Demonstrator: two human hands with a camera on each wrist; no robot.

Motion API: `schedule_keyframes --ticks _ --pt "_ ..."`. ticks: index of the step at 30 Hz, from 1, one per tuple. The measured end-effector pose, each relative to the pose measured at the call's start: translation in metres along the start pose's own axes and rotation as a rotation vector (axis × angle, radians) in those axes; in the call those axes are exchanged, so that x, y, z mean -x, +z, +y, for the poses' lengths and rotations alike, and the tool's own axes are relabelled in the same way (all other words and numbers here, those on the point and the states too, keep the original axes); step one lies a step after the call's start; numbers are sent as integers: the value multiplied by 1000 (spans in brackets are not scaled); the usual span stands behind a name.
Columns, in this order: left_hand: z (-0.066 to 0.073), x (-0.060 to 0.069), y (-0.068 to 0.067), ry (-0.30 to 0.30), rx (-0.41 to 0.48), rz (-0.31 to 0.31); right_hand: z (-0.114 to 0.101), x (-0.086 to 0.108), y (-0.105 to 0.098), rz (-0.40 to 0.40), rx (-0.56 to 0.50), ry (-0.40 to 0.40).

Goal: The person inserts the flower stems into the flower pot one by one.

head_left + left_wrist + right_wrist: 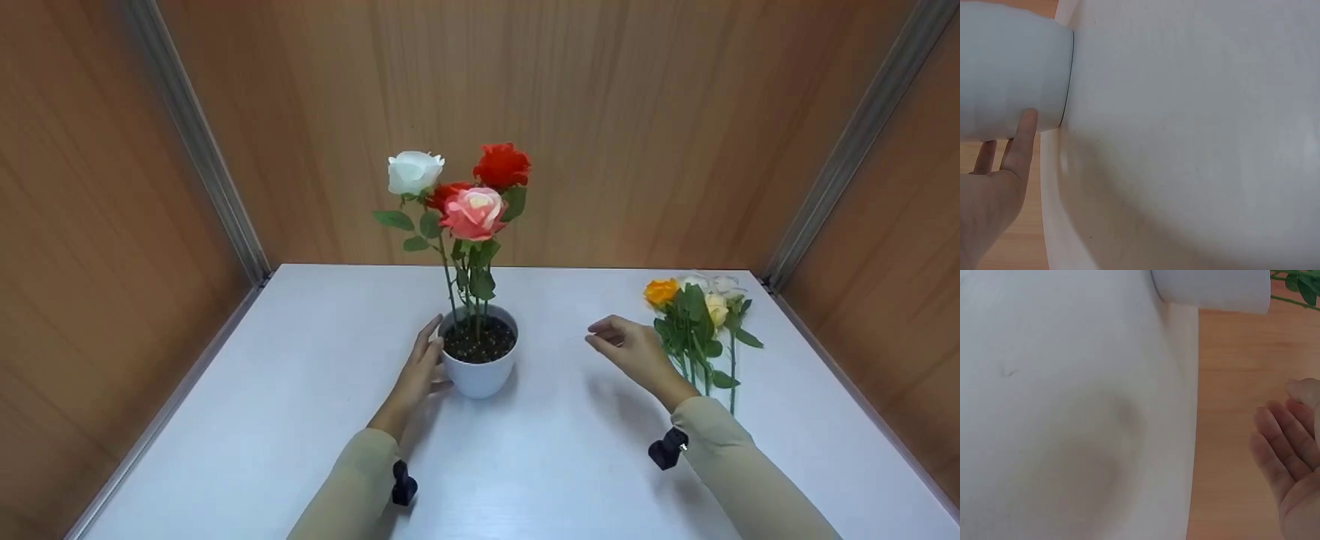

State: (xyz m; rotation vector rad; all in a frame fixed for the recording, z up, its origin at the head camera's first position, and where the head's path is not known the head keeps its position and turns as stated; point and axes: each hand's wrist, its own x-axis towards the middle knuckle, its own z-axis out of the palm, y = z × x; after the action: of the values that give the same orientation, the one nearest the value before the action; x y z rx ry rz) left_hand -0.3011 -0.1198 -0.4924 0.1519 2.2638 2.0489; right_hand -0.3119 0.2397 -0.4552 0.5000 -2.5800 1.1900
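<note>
A: ok so what are the hands up to?

B: left hand [415,373] lays fairly straight fingers along the side of the white pot [480,381], touching rather than wrapping round it; right hand [636,354] hovers over the table [322,352] between the pot and some loose flowers [697,330], fingers softly bent, a gap to the thumb, nothing in it.

A: and the pot, which way's it pointing?

B: it's standing upright near the middle, mouth up, long axis vertical; the stems rise from it, mostly straight; the white rose [414,172] leans off to the left, the red rose [504,165] sits highest on the right, the pink rose [475,213] in front, another red one [448,195] half hidden behind that.

A: textures?

B: pot's smooth and round, narrowing to the base; dark grainy soil [480,345] inside; petals ruffled, leaves pointed ovals; the loose bunch lies with blooms toward the back wall [637,150], stems toward the person; table's glossy white, walls wood-grained, grey metal strips [202,135] at the corners.
</note>
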Motion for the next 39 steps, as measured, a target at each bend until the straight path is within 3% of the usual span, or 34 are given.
schedule_keyframes --ticks 9,18,23,27,39 --pt "2 2 1 -20 15 -22 38 20 -23 -6 41 85" --pt "33 25 3 7 10 -37 61 35 -46 -29 72 181" --pt "18 12 1 -24 15 -29 74 44 -61 -70 73 271" --pt "2 2 0 -15 12 -12 83 50 -71 -92 100 314" --pt "0 1 1 15 -5 5 94 63 -86 -153 83 462"
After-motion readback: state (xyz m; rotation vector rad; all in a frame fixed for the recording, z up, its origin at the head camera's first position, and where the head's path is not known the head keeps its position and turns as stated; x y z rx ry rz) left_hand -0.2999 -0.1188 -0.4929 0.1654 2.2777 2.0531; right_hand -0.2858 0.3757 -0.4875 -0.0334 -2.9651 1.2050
